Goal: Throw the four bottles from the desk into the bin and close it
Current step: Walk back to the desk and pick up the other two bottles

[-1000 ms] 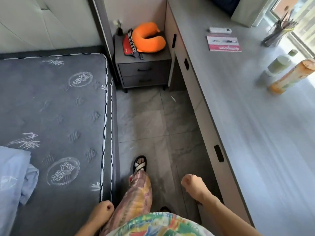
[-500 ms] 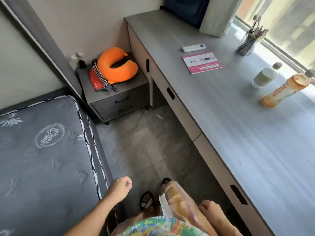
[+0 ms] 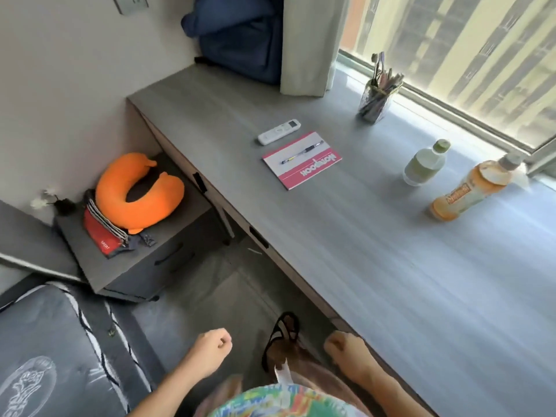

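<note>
Two bottles stand on the long grey desk [image 3: 376, 266] near the window: a small pale green bottle [image 3: 424, 164] with a green cap, and to its right a taller orange drink bottle [image 3: 469, 192] with a white cap. My left hand [image 3: 210, 352] is a closed fist low over the floor, holding nothing. My right hand [image 3: 346, 349] is also a closed, empty fist at the desk's front edge. Both hands are far from the bottles. No bin is in view.
On the desk lie a white remote [image 3: 279, 131], a pink notebook [image 3: 301, 160] with a pen, and a pen holder [image 3: 376, 100]. A nightstand [image 3: 150, 260] with an orange neck pillow [image 3: 140, 191] stands left of the desk; a mattress [image 3: 54, 356] fills the bottom left.
My view has swung right and up towards the desk and window. The bottles now sit closer to the middle right. Both fists stay closed and low.
</note>
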{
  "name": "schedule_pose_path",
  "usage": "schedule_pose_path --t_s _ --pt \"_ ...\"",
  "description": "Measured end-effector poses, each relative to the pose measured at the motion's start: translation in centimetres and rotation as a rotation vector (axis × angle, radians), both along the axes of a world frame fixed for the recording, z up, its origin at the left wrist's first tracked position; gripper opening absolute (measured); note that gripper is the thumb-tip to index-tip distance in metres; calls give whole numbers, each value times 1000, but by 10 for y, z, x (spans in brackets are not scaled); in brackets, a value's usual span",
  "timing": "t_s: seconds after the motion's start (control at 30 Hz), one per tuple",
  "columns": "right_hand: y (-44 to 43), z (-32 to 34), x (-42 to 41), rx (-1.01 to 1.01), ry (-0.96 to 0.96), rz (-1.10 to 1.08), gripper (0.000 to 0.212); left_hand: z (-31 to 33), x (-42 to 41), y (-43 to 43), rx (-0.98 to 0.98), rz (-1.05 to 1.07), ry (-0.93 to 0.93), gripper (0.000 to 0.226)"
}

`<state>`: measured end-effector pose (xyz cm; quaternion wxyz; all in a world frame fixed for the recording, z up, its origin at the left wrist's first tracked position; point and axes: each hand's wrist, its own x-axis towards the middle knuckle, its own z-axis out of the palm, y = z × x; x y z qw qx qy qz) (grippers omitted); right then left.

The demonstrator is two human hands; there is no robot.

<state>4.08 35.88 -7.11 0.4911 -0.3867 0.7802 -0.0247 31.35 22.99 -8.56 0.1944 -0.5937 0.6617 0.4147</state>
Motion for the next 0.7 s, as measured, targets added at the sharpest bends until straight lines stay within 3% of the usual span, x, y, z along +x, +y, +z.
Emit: schedule_pose_path --t_s 0.1,0.27,0.7 --pt "-43 15 -10 -94 -69 -107 20 6 -24 -43 -47 -14 36 29" --pt "-80 35 -30 -220 -97 -263 23 25 -78 -95 -159 -120 134 12" --pt "-105 46 -136 -460 21 -1110 22 59 -288 -181 -223 -408 426 20"
